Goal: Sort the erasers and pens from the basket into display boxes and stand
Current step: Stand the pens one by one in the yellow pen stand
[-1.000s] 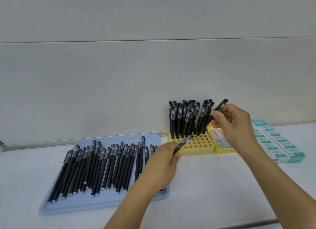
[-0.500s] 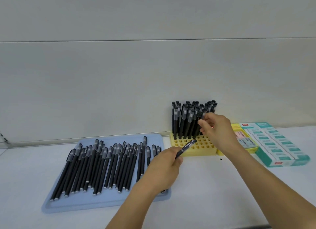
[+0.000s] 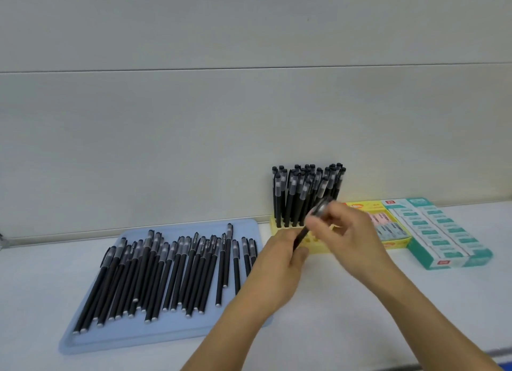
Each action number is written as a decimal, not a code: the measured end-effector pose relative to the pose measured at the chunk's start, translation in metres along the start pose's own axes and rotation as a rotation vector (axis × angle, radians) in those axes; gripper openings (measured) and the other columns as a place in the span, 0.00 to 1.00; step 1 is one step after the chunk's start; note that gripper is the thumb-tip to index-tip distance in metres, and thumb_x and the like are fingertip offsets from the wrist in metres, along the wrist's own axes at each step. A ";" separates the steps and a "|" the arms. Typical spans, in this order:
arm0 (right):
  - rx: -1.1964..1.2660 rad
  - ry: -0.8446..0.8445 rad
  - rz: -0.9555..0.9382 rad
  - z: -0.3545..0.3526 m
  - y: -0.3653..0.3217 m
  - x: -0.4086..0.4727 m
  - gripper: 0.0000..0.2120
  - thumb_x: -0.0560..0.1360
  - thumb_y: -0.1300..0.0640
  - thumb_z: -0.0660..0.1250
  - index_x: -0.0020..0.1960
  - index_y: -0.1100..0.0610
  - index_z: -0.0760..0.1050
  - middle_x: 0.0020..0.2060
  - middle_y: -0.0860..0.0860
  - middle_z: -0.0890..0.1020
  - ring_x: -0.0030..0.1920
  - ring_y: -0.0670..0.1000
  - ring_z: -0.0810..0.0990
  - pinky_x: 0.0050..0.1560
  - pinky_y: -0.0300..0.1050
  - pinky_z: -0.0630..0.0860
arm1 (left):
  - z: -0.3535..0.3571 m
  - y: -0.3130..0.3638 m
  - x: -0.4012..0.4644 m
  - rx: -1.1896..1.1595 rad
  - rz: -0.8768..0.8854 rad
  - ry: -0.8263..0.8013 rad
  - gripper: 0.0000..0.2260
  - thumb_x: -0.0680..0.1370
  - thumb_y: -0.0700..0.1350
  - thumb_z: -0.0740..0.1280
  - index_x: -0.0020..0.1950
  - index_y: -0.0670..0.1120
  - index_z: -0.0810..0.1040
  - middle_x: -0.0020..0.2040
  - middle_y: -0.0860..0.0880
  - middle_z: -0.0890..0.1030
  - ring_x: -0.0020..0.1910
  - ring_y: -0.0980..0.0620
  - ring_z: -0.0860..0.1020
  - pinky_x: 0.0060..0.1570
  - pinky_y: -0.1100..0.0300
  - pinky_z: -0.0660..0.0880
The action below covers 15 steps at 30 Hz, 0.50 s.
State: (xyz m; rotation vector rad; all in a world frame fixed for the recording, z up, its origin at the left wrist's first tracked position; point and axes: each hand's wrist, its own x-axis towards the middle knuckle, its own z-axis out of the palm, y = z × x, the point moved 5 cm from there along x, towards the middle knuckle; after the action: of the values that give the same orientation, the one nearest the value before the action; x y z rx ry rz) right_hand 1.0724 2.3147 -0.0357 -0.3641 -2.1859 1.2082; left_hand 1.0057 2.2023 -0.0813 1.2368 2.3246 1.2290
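Pen (image 3: 307, 226) held between both hands just in front of the yellow stand (image 3: 318, 243), long axis tilted up toward it: left hand (image 3: 279, 262) grips the lower barrel, right hand (image 3: 352, 237) pinches the cap end and is nearer the stand's free holes; white table (image 3: 332, 315), grey wall behind

White tabletop (image 3: 346, 323) below a pale grey panelled wall (image 3: 221, 121) behind.
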 end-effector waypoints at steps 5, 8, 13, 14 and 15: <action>-0.070 0.258 0.060 -0.047 0.019 0.029 0.04 0.77 0.56 0.66 0.44 0.55 0.76 0.34 0.51 0.83 0.37 0.49 0.83 0.46 0.54 0.81 | 0.000 -0.022 0.003 0.424 0.061 0.018 0.19 0.82 0.49 0.60 0.73 0.51 0.68 0.73 0.53 0.66 0.72 0.54 0.63 0.70 0.62 0.59; -0.173 0.208 0.075 -0.044 0.031 0.039 0.05 0.78 0.55 0.66 0.43 0.53 0.74 0.34 0.49 0.83 0.37 0.47 0.83 0.48 0.56 0.81 | 0.001 -0.027 0.004 0.446 0.059 -0.003 0.19 0.82 0.49 0.60 0.73 0.51 0.68 0.71 0.55 0.66 0.68 0.56 0.66 0.66 0.62 0.65; -0.260 0.145 0.064 -0.035 0.043 0.047 0.08 0.78 0.54 0.65 0.41 0.51 0.71 0.36 0.49 0.82 0.36 0.44 0.83 0.46 0.55 0.81 | 0.001 -0.031 0.005 0.443 0.050 -0.021 0.19 0.82 0.50 0.61 0.73 0.51 0.67 0.70 0.56 0.66 0.67 0.56 0.67 0.64 0.61 0.68; -0.265 0.139 0.065 -0.034 0.044 0.050 0.08 0.78 0.55 0.65 0.41 0.51 0.71 0.36 0.49 0.82 0.36 0.44 0.83 0.46 0.55 0.81 | 0.002 -0.031 0.005 0.440 0.048 -0.022 0.20 0.82 0.50 0.61 0.73 0.51 0.67 0.70 0.56 0.66 0.67 0.56 0.67 0.64 0.61 0.68; -0.269 0.131 0.066 -0.034 0.045 0.051 0.08 0.78 0.55 0.65 0.41 0.51 0.71 0.36 0.49 0.81 0.36 0.45 0.83 0.46 0.55 0.81 | 0.002 -0.031 0.005 0.440 0.046 -0.022 0.20 0.81 0.50 0.61 0.73 0.51 0.67 0.70 0.56 0.66 0.68 0.56 0.67 0.64 0.60 0.68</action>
State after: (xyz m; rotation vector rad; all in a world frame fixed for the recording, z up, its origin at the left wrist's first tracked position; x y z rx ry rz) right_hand 1.0513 2.3875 -0.0404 -0.6134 -2.2393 0.8969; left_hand 0.9861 2.1983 -0.1057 1.4281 2.6519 0.7259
